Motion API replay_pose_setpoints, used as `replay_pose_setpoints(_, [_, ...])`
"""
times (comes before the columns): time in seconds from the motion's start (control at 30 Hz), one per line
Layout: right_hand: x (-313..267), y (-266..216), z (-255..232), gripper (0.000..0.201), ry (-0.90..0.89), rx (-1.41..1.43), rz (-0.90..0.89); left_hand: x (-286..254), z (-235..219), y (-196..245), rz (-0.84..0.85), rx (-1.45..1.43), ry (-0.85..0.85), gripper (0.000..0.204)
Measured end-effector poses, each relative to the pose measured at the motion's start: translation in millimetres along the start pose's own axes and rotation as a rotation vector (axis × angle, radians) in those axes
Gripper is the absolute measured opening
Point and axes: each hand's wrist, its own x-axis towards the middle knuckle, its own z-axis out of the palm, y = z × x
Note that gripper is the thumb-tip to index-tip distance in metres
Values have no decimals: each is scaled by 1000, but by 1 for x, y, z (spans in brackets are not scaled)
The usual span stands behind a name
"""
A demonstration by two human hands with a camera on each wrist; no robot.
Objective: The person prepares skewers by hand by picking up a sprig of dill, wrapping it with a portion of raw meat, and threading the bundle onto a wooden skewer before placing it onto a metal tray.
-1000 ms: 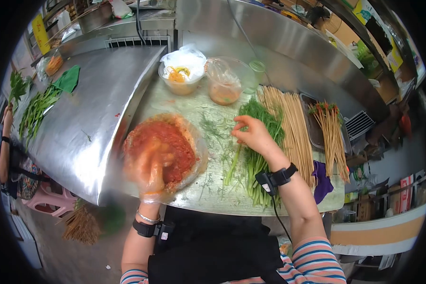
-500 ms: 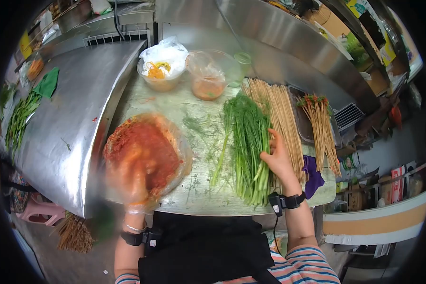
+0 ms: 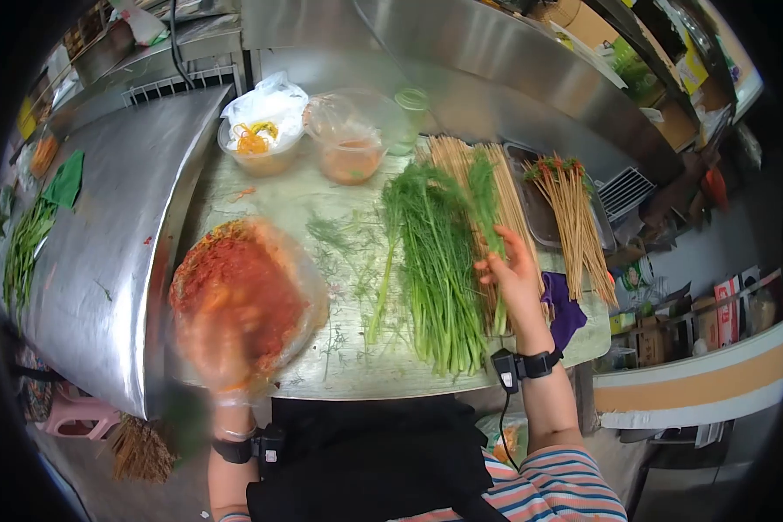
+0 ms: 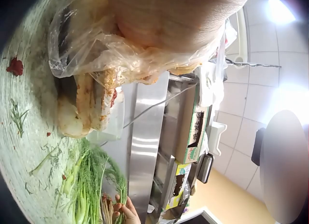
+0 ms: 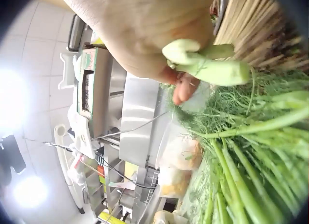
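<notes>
My left hand, in a clear plastic glove, is over the red chili-like paste in a wide bowl lined with clear plastic. Motion blurs its fingers in the head view, and in the left wrist view the wrist and bag hide them. My bare right hand pinches a feathery fennel sprig upright between thumb and fingers. Its pale cut stalk end sticks out below the hand in the right wrist view. Beside that hand a thick bunch of fennel lies on the pale green board.
Long bamboo skewers lie behind the fennel. A metal tray at the right holds skewers with red and green tips. Two plastic tubs stand at the back. A purple cloth is by the right wrist, a steel counter at left.
My right hand went from above the fennel to the bunch's right side and has lifted one sprig from it. The left hand stays moving in the paste bowl. The head view has shifted.
</notes>
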Motion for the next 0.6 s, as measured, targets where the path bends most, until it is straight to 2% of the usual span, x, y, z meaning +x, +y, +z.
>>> replay_pose_setpoints(0.13, [-5,-13,2,19,201,-1066,-645,-1,2,3,-47,-12,27,25])
replay_pose_setpoints(0.17, [-6,-14,5,9,101,-894,-512,-1,3,3,-47,-21,39,25])
replay_pose_setpoints(0.27, [-7,-17,28,13,-80,-545,-267,-1,2,0,-53,-40,52,24])
replay_pose_setpoints(0.3, [-4,-13,35,16,-94,-551,-346,0,2,-3,-50,-51,59,24])
replay_pose_setpoints(0.4, [6,2,39,16,-149,-1018,-470,1,2,3,-40,-34,24,23])
replay_pose_setpoints(0.43, [8,3,39,13,-181,-1052,-403,2,2,7,-35,-20,2,23])
replay_pose_setpoints(0.53, [20,-4,32,10,-275,-526,-59,1,-1,7,3,173,0,23])
replay_pose_setpoints(0.57, [20,-13,22,6,-298,-313,196,3,-1,9,-1,212,-19,24])
replay_pose_setpoints(0.6, [18,-27,18,6,-298,-172,216,3,0,11,-24,158,-3,25])
